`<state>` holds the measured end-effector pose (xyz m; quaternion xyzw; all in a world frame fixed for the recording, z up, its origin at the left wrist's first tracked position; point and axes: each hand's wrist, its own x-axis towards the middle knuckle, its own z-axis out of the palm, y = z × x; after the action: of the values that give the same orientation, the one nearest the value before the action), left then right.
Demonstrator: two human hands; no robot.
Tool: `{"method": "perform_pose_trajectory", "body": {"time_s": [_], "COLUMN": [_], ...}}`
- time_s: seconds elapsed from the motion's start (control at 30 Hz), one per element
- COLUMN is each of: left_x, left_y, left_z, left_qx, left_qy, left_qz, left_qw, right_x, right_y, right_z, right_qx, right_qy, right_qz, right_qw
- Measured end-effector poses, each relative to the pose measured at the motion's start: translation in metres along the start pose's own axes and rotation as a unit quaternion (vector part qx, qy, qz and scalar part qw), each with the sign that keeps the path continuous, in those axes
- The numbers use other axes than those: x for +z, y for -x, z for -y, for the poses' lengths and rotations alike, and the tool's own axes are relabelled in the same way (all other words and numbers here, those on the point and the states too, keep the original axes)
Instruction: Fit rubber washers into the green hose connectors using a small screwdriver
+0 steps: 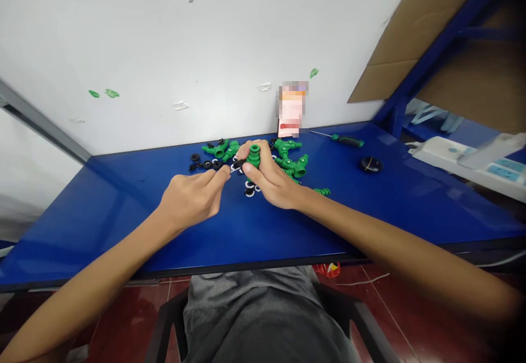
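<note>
My right hand (271, 182) is wrapped round a green plastic hose fitting (255, 154), its ribbed end pointing up. A black part (239, 164) shows at the left side of that fitting, between it and my left hand. Fingers pinched, my left hand (196, 196) grips a thin, light-coloured tool (234, 169) whose tip reaches the black part; most of it is hidden by the fingers. Several green Y-shaped hose fittings (296, 165) lie just right of and behind my hands. Black caps (195, 157) and white rings (249, 192) are scattered around them.
A green-and-black screwdriver (348, 141) lies at the back right of the blue table (123, 198). In front of it is a round black object (371, 164) with a band. A blurred-out card (291, 109) leans on the wall. A white power strip (472, 163) sits far right.
</note>
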<state>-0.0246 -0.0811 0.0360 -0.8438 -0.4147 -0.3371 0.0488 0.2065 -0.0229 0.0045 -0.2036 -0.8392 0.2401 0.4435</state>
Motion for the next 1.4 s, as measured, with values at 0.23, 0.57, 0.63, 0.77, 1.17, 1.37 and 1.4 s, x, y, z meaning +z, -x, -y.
{"method": "perform_pose_trajectory", "body": {"time_s": [0.23,0.57,0.63,0.77,1.17,1.37,1.4], "left_x": [-0.011,-0.001,-0.001,0.004,-0.027,-0.016,-0.014], "left_y": [-0.015,-0.012,-0.009,0.004,-0.015,-0.01,-0.01], "left_z": [0.012,0.011,0.004,-0.009,0.006,0.014,0.014], "left_qx": [-0.21,-0.295,-0.238,-0.068,-0.16,-0.208,-0.217], "left_qy": [0.42,0.531,0.438,0.079,0.418,0.493,0.512], "left_qz": [0.238,0.29,0.252,0.082,0.322,0.338,0.335], "left_qw": [0.85,0.74,0.829,0.991,0.834,0.775,0.761], "right_x": [-0.005,-0.001,-0.002,-0.003,-0.011,-0.014,-0.014], "right_y": [-0.004,0.005,0.005,0.003,0.0,0.002,0.002], "right_z": [-0.008,-0.008,-0.007,0.001,-0.002,-0.001,-0.002], "right_qx": [-0.004,-0.113,-0.09,0.001,-0.099,-0.227,-0.232], "right_qy": [0.043,0.064,0.065,0.039,0.057,0.145,0.153], "right_qz": [0.005,0.025,0.031,0.053,0.027,0.017,0.024], "right_qw": [0.999,0.991,0.993,0.998,0.993,0.963,0.96]}}
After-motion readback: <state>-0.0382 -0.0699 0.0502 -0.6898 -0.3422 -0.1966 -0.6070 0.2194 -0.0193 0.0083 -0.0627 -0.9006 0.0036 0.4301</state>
